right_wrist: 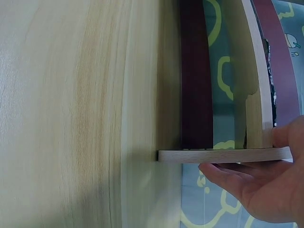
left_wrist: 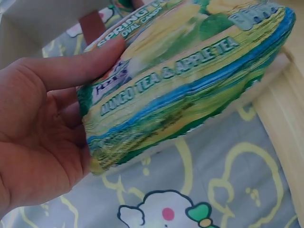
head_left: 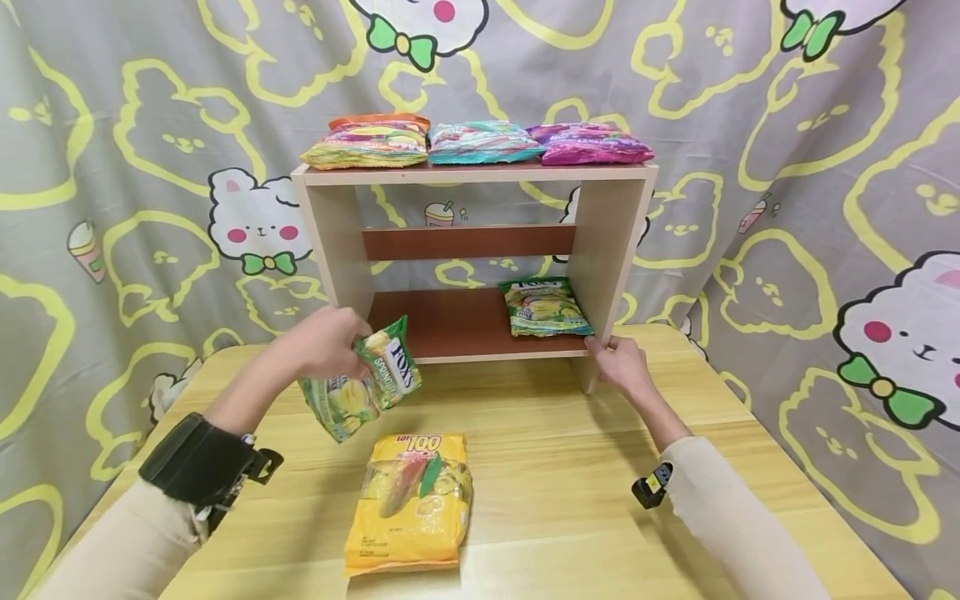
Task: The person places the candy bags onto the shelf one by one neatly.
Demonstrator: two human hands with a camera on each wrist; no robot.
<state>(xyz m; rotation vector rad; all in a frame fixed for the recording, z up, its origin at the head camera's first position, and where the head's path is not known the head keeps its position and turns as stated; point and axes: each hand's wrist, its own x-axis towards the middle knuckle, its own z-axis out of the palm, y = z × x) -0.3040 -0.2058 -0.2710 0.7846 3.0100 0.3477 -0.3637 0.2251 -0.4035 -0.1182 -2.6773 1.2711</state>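
My left hand (head_left: 330, 342) pinches a green bag of Fox's spring tea candy (head_left: 352, 400), thumb on its front and fingers behind. It hangs tilted in front of the shelf's left side. In the left wrist view the candy bag (left_wrist: 166, 76) reads mango tea and apple tea. My right hand (head_left: 621, 362) grips the lower front edge of the shelf's right side panel (head_left: 609, 267). The right wrist view shows the right hand (right_wrist: 266, 180) with fingers on both faces of that panel (right_wrist: 223, 156). Another green candy bag (head_left: 543, 308) lies on the lower board's right end.
On the wooden table (head_left: 540, 467), a yellow LOT 100 candy bag (head_left: 411, 504) lies in front of the shelf. Along the shelf top sit an orange-yellow bag (head_left: 371, 143), a teal bag (head_left: 483, 142) and a purple bag (head_left: 588, 144). A patterned curtain (head_left: 705, 108) hangs behind.
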